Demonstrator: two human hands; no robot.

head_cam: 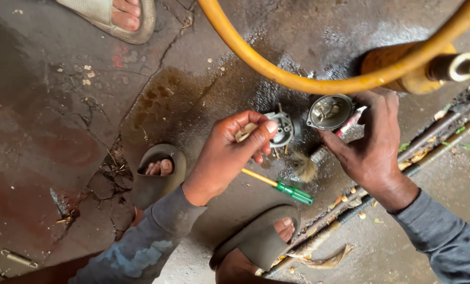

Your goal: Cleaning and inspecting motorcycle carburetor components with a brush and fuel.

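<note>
The round grey metal bowl (pixel 329 111), a shallow cup-shaped cover, lies tilted with its open side toward the camera; small metal fittings show inside it, too blurred to tell apart. The right hand (pixel 369 144) grasps a worn paintbrush with a frayed pale bristle head (pixel 304 167), its fingers beside the bowl's rim. The brush's long axis runs diagonally, bristles pointing down-left toward the wet dark concrete floor (pixel 61 105), handle up-right under the hand. The left hand (pixel 227 152) pinches a small grey metal carburettor body (pixel 283 128) between thumb and fingers, holding it just left of the bowl. Below both hands lies a screwdriver with a green handle and yellow shaft (pixel 279 186), near a grey sandal (pixel 258 239). A thick yellow hose (pixel 298 81) arcs overhead.
</note>
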